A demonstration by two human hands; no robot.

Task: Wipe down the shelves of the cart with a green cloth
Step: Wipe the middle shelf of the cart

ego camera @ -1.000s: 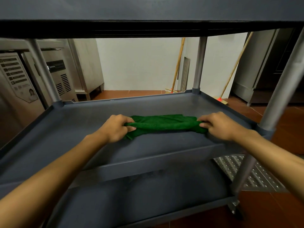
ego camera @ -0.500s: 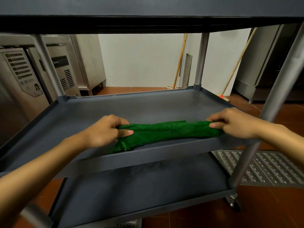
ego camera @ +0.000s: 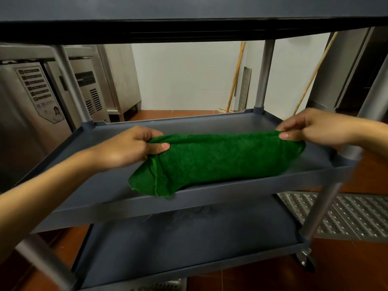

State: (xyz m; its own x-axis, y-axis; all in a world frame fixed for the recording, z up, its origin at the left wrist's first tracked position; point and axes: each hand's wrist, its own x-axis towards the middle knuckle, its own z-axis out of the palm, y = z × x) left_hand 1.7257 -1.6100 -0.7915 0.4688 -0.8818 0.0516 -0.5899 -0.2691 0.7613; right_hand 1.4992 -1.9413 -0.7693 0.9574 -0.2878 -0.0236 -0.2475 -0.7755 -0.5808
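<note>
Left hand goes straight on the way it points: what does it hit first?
The green cloth that the left hand grips. Beyond it, probably the right hand at the cloth's other end; depth unclear.

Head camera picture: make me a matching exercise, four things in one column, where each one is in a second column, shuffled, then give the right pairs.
1. green cloth
2. left hand
3. right hand
4. metal grate

A. lies low at the far right
B. grips the cloth's left end
C. stretched over the middle shelf
D. pinches the cloth's right end

Pairs: 1-C, 2-B, 3-D, 4-A
</note>
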